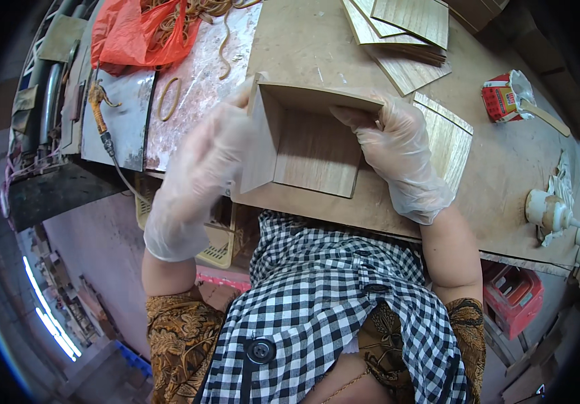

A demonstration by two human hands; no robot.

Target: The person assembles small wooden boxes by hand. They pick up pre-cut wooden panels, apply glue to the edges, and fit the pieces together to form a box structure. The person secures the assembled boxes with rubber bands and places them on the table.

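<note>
A partly joined wooden box (317, 151) stands on the worktable in front of me, with a bottom panel, an upright left side (261, 145) and an upright far side (317, 96). My left hand (212, 151), in a thin clear glove and blurred by motion, is closed at the left side, its fingers around the upper left corner. My right hand (394, 145), gloved too, grips the right end of the far side, thumb on the inner face and fingers behind it. The fingertips behind the panels are hidden.
Thin wooden panels (404, 64) lie stacked at the far side, with more panels (448, 138) beside my right hand. Right of them are a red and white tub (508, 97) with a wooden-handled tool and a white roll (544, 209). A red bag (135, 34) with rubber bands lies far left.
</note>
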